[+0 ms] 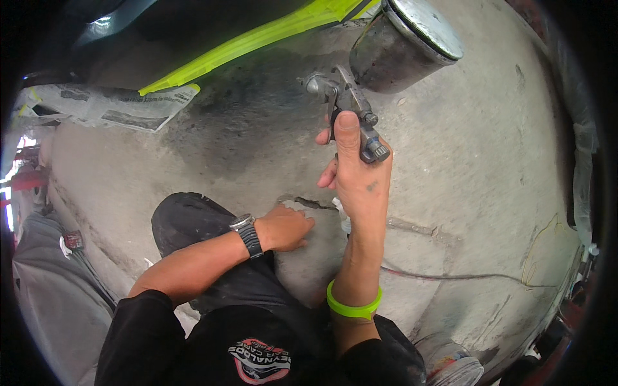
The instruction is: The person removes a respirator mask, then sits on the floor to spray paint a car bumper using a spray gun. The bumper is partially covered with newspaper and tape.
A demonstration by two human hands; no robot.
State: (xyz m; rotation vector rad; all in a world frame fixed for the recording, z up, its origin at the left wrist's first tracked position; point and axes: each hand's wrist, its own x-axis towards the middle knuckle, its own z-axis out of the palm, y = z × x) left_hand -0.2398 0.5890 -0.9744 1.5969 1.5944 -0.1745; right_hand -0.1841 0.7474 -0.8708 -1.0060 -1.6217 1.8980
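My right hand [360,174] is raised in front of me, wrapped round a metal paint spray gun [351,100]. The thumb lies along the top of the gun, and its nozzle faces left. A round grey metal cup [393,58] with a pale lid sits on the gun's far right side. My left hand [283,228] is lower, beside my bent left knee [187,219], with its fingers curled in. No object shows in it; its palm is hidden. A black watch [246,235] is on the left wrist, a lime-green band [354,302] on the right.
Bright yellow masking tape [244,48] edges a dark glossy panel [174,32] at the upper left. Printed masking paper [122,106] hangs below it. A thin dark hose [463,276] crosses the stained concrete floor [476,161] at right. Grey covering [51,283] lies at left.
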